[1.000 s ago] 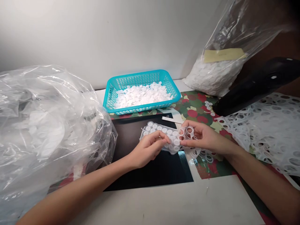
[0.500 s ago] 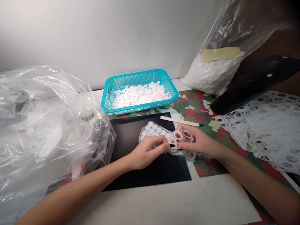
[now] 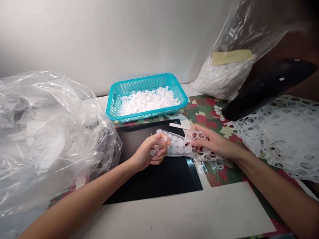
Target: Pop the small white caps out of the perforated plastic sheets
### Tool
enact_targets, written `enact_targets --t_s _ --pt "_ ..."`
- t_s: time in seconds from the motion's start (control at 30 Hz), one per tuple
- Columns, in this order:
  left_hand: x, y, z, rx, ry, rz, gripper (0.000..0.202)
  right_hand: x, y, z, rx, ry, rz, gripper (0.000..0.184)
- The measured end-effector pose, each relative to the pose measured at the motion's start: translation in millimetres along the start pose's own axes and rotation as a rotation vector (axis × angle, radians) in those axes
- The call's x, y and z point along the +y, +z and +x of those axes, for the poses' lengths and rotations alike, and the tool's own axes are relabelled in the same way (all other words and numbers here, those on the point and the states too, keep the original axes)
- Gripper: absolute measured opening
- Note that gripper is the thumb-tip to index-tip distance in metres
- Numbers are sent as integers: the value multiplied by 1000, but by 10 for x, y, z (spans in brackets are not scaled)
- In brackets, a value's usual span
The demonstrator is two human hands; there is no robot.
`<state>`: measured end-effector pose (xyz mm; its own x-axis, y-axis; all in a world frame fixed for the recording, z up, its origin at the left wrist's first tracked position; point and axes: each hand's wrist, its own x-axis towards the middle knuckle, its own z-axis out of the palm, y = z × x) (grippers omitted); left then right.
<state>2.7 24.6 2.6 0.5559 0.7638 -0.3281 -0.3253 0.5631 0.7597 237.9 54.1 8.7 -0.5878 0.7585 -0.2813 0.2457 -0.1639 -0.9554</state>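
Observation:
A translucent sheet of round white discs [image 3: 178, 144] lies over the black mat [image 3: 159, 181]; its right part is a frame of emptied rings. My right hand [image 3: 211, 141] pinches this holed part between thumb and fingers, and loose rings hang below it. At the sheet's left end is my left hand [image 3: 153, 149], lifted a little with its fingers curled in. Small white discs show in its palm and one near the fingertips. The sheet's left end is partly hidden behind this hand.
A turquoise basket [image 3: 147, 116] of white discs stands at the back. Large clear bags flank it, one bag [image 3: 57, 132] left, one labelled bag [image 3: 221, 79] right. A black slanted object [image 3: 269, 89] and punched-out sheets [image 3: 286, 139] lie right. A white strip [image 3: 179, 126] rests behind the sheet.
My left hand has moved away from the right hand towards the sheet's left end and turned, now with discs in its palm. The holed part in my right hand lies flatter.

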Motion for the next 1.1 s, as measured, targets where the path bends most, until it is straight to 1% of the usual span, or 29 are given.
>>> enact_targets --t_s 0.1,0.2,0.3,0.33,0.43,0.5,0.53,0.6,0.67,0.7,0.8,0.9,0.97,1.03,1.1 --pt "1 -10 -1 -33 16 -35 15 -17 -3 -4 13 15 17 12" --pt "2 -13 -4 -65 28 -63 17 -24 10 -16 -7 12 50 13" --pt "-3 -7 -13 -87 52 -68 15 -5 18 -20 -18 6 73 12" --pt "-5 -4 -15 -84 55 -65 15 4 18 -19 -18 5 78 12" --pt "-17 7 -17 -42 35 -11 31 31 16 -7 -16 -5 82 12" --pt "-26 12 -15 -18 34 41 34 39 15 0 -16 -18 82 12" --pt "-31 14 -14 -13 40 58 31 38 17 1 -17 -22 83 12" --pt "-36 15 -12 -19 50 67 21 25 26 -2 -20 -12 94 12" --pt "-38 14 -10 -30 42 68 9 -3 46 -13 -34 27 123 13" --pt "-40 12 -9 -34 34 75 6 -21 60 -20 -45 52 142 14" --pt "-47 10 -11 -46 32 124 10 -77 113 -42 -84 107 198 17" --pt "-59 31 -30 -36 22 226 15 -107 161 -52 -121 106 244 17" --pt "-66 66 -51 -11 14 363 20 -97 182 -51 -154 94 268 17" --pt "-73 113 -69 -3 56 557 25 -63 193 -49 -169 72 278 17" --pt "-85 156 -82 -23 126 733 28 -14 198 -48 -163 38 277 17"
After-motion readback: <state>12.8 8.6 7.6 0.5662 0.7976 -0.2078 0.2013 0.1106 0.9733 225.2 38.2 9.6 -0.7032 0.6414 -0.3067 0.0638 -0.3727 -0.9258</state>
